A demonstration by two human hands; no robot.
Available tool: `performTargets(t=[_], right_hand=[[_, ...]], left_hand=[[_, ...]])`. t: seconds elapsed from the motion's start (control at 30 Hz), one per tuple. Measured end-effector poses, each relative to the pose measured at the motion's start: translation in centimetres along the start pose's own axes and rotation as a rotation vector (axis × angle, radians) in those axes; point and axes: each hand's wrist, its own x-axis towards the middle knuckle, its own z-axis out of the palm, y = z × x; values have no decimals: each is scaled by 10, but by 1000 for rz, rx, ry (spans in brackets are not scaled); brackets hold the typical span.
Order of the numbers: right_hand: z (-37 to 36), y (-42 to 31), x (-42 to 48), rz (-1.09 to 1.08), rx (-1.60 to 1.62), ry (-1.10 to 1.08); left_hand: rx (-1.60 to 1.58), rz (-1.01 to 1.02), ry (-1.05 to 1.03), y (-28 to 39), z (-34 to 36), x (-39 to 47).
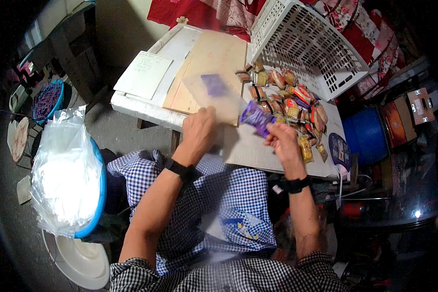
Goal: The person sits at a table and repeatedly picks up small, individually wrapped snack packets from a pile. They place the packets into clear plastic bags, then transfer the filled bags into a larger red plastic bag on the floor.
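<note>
My left hand (198,127) grips the near edge of a clear plastic bag (226,104), which is blurred. Inside or beneath that bag shows a purple packet (214,85); which of the two I cannot tell. Between the thumb and fingers of my right hand (284,141) is another purple wrapped packet (256,117), held just right of the bag. Beyond and beside the right hand lies a loose pile of small wrapped snack packets (292,104), mostly red, yellow and brown. Under the bag is a tan cardboard sheet (219,49) on the white table (252,149).
A white slatted plastic basket (310,47) lies tipped on its side behind the packets. Written paper (144,75) rests at the table's left. Many clear bags (64,164) overhang a blue tub (98,189) on my left. A blue drum (367,135) stands at right.
</note>
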Motion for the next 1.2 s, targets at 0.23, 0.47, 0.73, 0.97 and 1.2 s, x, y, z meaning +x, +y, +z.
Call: performTargets(t=[0.23, 0.47, 0.73, 0.97, 1.2], right_hand=[[36, 40, -10, 89, 122, -12], [61, 41, 19, 49, 274, 103], [85, 43, 53, 39, 104, 29], [78, 36, 35, 25, -153, 78], [60, 39, 14, 148, 1, 142]], left_hand=[[10, -89, -114, 8, -3, 4], [-32, 12, -69, 6, 8, -1], [-40, 47, -112, 7, 5, -1], [20, 92, -114, 6, 2, -4], [31, 112, -197, 16, -11, 3]])
